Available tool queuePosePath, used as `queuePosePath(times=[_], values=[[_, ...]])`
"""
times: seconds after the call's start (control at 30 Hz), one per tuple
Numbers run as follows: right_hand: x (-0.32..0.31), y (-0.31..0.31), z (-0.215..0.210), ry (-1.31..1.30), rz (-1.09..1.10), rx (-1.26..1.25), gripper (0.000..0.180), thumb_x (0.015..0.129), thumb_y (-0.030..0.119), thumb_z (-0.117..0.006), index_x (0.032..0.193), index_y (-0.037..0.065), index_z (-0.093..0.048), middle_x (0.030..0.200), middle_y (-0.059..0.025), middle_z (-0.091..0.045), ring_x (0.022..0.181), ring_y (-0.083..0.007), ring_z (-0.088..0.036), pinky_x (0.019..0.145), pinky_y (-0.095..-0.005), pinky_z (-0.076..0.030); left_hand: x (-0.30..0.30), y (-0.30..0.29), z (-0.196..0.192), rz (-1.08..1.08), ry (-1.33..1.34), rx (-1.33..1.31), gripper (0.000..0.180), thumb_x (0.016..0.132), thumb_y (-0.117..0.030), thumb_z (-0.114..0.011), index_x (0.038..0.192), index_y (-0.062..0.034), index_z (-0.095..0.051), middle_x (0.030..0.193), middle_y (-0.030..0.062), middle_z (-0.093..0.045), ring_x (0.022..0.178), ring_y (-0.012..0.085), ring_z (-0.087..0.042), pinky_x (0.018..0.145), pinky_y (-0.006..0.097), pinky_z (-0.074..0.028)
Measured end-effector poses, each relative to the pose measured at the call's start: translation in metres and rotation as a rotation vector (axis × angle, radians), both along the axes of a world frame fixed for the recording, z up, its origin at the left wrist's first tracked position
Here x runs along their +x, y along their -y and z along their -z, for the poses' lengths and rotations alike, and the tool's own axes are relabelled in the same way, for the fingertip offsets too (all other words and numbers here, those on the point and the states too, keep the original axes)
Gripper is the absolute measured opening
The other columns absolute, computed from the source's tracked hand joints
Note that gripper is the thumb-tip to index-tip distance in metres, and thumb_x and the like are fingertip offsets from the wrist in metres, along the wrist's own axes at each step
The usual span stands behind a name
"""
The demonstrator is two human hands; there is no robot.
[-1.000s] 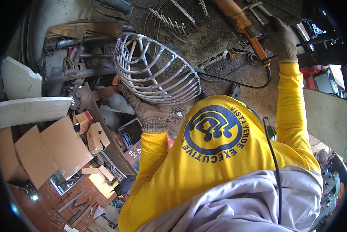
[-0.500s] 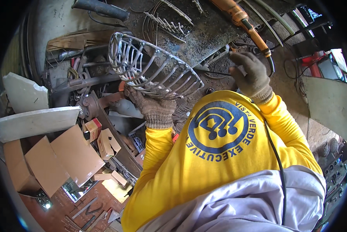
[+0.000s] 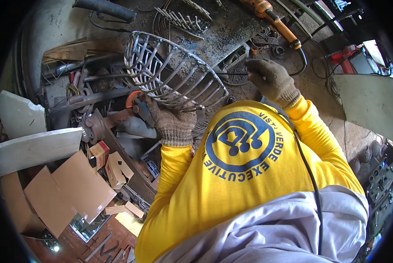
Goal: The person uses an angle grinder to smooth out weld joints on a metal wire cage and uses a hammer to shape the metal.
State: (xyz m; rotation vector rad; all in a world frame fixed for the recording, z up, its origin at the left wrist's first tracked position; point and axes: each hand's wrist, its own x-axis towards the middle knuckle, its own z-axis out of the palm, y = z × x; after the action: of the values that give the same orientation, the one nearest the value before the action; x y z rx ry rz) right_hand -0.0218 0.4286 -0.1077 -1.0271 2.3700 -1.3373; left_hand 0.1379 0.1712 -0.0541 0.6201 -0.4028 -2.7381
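Note:
A basket-shaped cage of welded grey metal bars [image 3: 179,72] is tilted at the upper middle, its open rim toward the far right. My left hand [image 3: 172,122], in a brown knitted glove, grips its lower near side; the fingers are partly hidden behind the bars. To the right of the cage my right hand [image 3: 273,81], also gloved, hangs with half-bent fingers, the thumb apart from them. A thin dark rod or cable [image 3: 233,74] runs between the cage and that hand's fingertips; whether they touch is unclear.
An orange power tool [image 3: 277,24] with a cord lies on the dirty worktop at the far right. Twisted metal rods [image 3: 181,19] lie farther back. An orange-guarded grinder [image 3: 137,103] sits beside my left hand. Cardboard boxes [image 3: 67,184] and pale boards [image 3: 38,140] fill the left.
The view has shifted slightly, so most things appear a little farther left and up. My right hand's fingers and thumb have come closer together. The left hand keeps its grip on the cage.

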Motion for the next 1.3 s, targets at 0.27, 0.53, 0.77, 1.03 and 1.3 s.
queuePosePath(times=[0.27, 0.53, 0.77, 1.03, 1.3], values=[[0.028, 0.001, 0.002, 0.038, -0.068, 0.169, 0.032, 0.088, 0.02, -0.066, 0.118, 0.009, -0.067, 0.097, -0.0177, -0.07, 0.092, -0.0376, -0.068, 0.079, -0.0446, -0.054, 0.009, 0.009, 0.013, -0.076, 0.199, 0.014, 0.041, 0.093, -0.061, -0.059, 0.077, -0.0241, -0.067, 0.065, -0.0107, -0.065, 0.05, 0.0065, -0.054, 0.049, 0.028, -0.045], [0.043, -0.005, 0.012, 0.119, -0.064, 0.288, 0.033, 0.089, 0.022, -0.064, 0.119, 0.008, -0.067, 0.1, -0.0184, -0.07, 0.094, -0.0374, -0.068, 0.081, -0.0444, -0.055, 0.018, 0.007, 0.017, -0.093, 0.284, -0.067, 0.039, 0.095, -0.054, -0.059, 0.086, -0.0185, -0.071, 0.07, -0.0034, -0.066, 0.053, 0.0108, -0.054, 0.053, 0.028, -0.047], [0.046, -0.012, 0.021, 0.078, -0.049, 0.334, 0.035, 0.089, 0.024, -0.064, 0.12, 0.007, -0.066, 0.101, -0.0188, -0.07, 0.095, -0.0376, -0.068, 0.083, -0.0448, -0.054, 0.014, 0.015, 0.031, 0.054, 0.034, 0.009, 0.04, 0.099, -0.05, -0.054, 0.11, -0.0155, -0.072, 0.104, 0.0059, -0.075, 0.082, 0.0235, -0.072, 0.074, 0.041, -0.061], [0.025, -0.018, 0.0, -0.069, 0.296, -0.081, 0.032, 0.086, 0.019, -0.07, 0.115, 0.006, -0.066, 0.098, -0.0173, -0.069, 0.092, -0.0363, -0.068, 0.081, -0.0424, -0.056, -0.002, 0.005, 0.029, -0.016, 0.282, -0.062, 0.047, 0.094, -0.062, -0.055, 0.099, -0.0177, -0.07, 0.087, 0.0006, -0.07, 0.06, 0.0161, -0.059, 0.055, 0.034, -0.049], [-0.118, -0.058, -0.019, -0.452, 0.654, 0.183, 0.044, 0.092, 0.039, -0.066, 0.125, 0.011, -0.065, 0.111, -0.0181, -0.069, 0.105, -0.0331, -0.067, 0.09, -0.0406, -0.052, 0.008, -0.003, 0.057, -0.146, 0.472, -0.078, 0.059, 0.094, -0.058, -0.054, 0.138, -0.0189, -0.058, 0.141, 0.0072, -0.058, 0.128, 0.0323, -0.054, 0.107, 0.053, -0.044]])
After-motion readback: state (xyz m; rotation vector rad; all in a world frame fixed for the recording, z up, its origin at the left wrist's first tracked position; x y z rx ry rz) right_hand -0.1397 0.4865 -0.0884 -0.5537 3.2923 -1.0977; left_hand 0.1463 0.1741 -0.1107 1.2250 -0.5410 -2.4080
